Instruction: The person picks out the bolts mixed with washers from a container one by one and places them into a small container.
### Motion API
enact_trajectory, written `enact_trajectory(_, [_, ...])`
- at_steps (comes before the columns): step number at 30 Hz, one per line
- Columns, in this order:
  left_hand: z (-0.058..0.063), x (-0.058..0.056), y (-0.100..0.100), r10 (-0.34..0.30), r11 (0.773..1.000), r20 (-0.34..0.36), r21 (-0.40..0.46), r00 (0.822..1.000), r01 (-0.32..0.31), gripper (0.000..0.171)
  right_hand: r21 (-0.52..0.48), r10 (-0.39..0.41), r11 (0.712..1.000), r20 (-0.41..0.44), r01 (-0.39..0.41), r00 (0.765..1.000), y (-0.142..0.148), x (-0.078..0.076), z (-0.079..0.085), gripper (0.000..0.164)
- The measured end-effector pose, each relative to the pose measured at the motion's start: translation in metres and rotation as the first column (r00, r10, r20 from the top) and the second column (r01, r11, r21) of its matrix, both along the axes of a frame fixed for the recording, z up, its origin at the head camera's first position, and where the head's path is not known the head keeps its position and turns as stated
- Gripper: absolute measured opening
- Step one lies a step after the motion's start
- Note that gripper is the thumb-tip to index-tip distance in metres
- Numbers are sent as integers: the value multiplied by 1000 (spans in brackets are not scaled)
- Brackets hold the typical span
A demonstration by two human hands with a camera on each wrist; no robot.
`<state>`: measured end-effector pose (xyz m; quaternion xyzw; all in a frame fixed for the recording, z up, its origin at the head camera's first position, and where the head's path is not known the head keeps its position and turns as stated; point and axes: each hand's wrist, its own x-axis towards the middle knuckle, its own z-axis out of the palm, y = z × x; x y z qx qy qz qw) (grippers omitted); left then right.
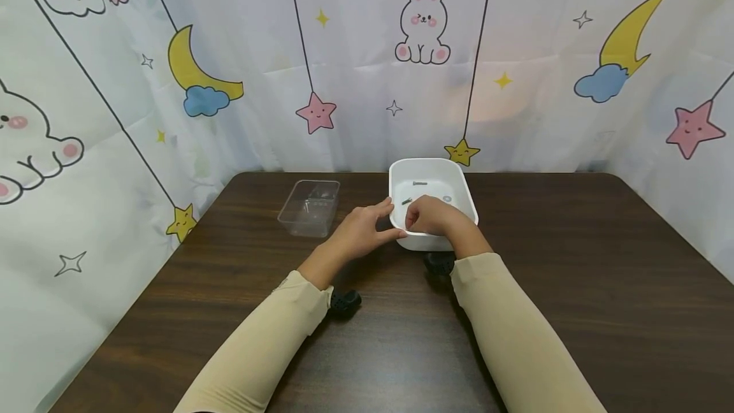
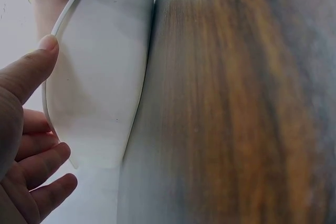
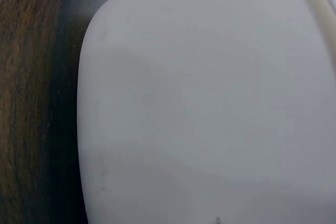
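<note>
A white plastic bin [image 1: 424, 244] with small metal pieces inside stands at the far middle of the table. My left hand [image 1: 358, 231] is at its near left corner, thumb on the front rim and fingers along the left side. In the left wrist view the same hand [image 2: 26, 145] shows its fingers loosely spread beside the bin's wall. My right hand [image 1: 432, 215] reaches over the front rim with its fingers bent down inside. Its fingertips are hidden, and I cannot tell whether they hold a piece. The bin's outer wall [image 3: 199, 93] fills most of the right wrist view.
Left of the bin stands a clear plastic box [image 1: 309, 209]. Inside the bin lie a screw [image 1: 420, 183], a washer [image 1: 447, 198] and another small metal piece [image 1: 406, 201]. A patterned curtain [image 1: 361, 50] hangs behind the dark wooden table [image 1: 573, 273].
</note>
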<state>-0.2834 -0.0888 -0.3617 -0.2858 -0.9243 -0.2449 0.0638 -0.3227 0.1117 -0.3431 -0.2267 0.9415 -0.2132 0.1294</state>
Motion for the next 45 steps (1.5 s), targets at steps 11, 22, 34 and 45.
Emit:
enact_trajectory(11, [3, -2, -14, -13, 1000, 3, -3, 1000, 13, 66, -62, -17, 998, -36, 14, 999, 1, 1, -2, 4])
enact_trajectory(22, [13, -5, -105, 180, 983, 11, -27, 984, -180, 81, -176, -157, 974, -70, 143, 985, 1, 1, 3, 18])
enact_trajectory(34, [4, -11, -173, 306, 951, 203, -106, 930, -290, 100, -429, -332, 889, -356, 163, 874, -7, 8, 10, 33])
enact_trajectory(45, [2, -12, -167, 255, 967, 145, -56, 956, -249, 78, -489, -237, 872, -444, -13, 864, -55, 30, 17, 24])
